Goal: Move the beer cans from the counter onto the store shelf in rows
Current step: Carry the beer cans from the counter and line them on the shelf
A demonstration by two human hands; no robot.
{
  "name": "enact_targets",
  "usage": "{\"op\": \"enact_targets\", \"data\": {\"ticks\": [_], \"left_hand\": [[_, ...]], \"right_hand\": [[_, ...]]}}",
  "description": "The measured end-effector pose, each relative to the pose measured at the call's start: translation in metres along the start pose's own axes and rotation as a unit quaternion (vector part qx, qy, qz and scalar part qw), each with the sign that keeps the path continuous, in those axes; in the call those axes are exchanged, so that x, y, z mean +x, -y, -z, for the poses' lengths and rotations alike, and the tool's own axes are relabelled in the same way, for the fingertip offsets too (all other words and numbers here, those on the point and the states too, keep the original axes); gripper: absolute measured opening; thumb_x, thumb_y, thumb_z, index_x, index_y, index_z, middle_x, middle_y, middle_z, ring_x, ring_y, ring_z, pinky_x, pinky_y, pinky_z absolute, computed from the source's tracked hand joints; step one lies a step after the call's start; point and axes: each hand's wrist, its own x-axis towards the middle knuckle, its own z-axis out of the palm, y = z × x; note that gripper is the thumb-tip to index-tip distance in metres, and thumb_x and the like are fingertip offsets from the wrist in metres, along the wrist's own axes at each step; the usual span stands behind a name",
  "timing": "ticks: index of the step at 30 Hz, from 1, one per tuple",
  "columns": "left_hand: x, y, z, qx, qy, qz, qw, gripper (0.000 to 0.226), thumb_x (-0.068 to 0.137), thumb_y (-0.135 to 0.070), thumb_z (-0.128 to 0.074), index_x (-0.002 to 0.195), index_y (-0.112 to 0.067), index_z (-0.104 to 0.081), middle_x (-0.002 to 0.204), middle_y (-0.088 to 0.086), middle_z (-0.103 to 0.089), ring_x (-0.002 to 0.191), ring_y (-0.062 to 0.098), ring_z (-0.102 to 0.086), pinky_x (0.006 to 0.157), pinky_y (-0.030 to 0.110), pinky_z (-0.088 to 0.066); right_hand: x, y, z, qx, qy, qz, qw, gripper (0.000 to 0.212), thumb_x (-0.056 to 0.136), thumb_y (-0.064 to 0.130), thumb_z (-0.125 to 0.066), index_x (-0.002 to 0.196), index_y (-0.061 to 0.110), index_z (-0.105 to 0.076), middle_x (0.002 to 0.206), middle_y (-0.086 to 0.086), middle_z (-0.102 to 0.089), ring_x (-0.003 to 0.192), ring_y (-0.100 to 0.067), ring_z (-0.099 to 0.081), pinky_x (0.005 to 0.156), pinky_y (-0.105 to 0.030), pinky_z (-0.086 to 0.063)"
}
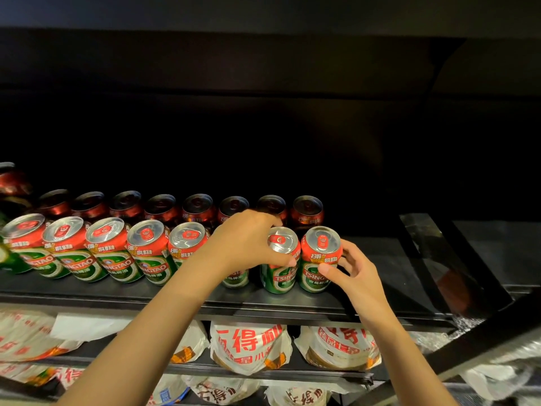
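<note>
While both hands work the dark shelf (pixel 292 303) | left hand (pixel 248 241) pinches a TSINGTAO can (pixel 279 268) at its rim | right hand (pixel 351 273) pinches the end can (pixel 319 259), thumb on label | front row (pixel 111 250) reads "TSINGTAO", red-and-green | back row (pixel 164 208) shadowed | left forearm hides one can | printed bags (pixel 248 347) below.

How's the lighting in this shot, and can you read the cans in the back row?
Head view: front cans are brightly lit with glare on the lids; the back row sinks into shadow, labels mostly unreadable; the shelf edge bows from wide-angle distortion.
</note>
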Motion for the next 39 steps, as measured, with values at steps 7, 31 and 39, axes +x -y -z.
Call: {"op": "enact_targets", "data": {"ticks": [7,31,39], "left_hand": [[0.004,0.009,0.009,-0.026,0.038,-0.021,0.999,0.043,0.064,-0.049,-0.074,0.095,-0.020,-0.065,0.089,-0.005,-0.068,0.082,0.011,-0.062,0.072,0.037,-0.053],[0.000,0.024,0.011,-0.080,0.018,-0.039,0.996,0.063,0.073,-0.039,-0.075,0.130,-0.028,-0.052,0.129,-0.012,-0.057,0.116,0.004,-0.052,0.089,0.013,-0.036],[-0.001,0.027,0.010,-0.097,0.014,-0.051,0.994,0.063,0.075,-0.035,-0.074,0.133,-0.028,-0.049,0.131,-0.013,-0.055,0.116,-0.003,-0.047,0.083,0.001,-0.029]], "right_hand": [[0.001,0.002,-0.004,0.005,0.004,0.003,1.000,0.055,0.067,0.039,-0.070,0.119,0.036,-0.054,0.119,0.015,-0.062,0.111,0.002,-0.056,0.092,-0.025,-0.048],[0.001,-0.021,-0.016,-0.061,0.001,-0.031,0.998,0.073,0.070,0.023,-0.081,0.134,0.025,-0.045,0.126,0.008,-0.058,0.118,-0.008,-0.054,0.099,-0.026,-0.045],[-0.002,-0.023,-0.019,-0.064,-0.004,-0.033,0.997,0.074,0.072,0.025,-0.079,0.136,0.029,-0.042,0.129,0.012,-0.056,0.121,-0.006,-0.052,0.099,-0.022,-0.043]]}}
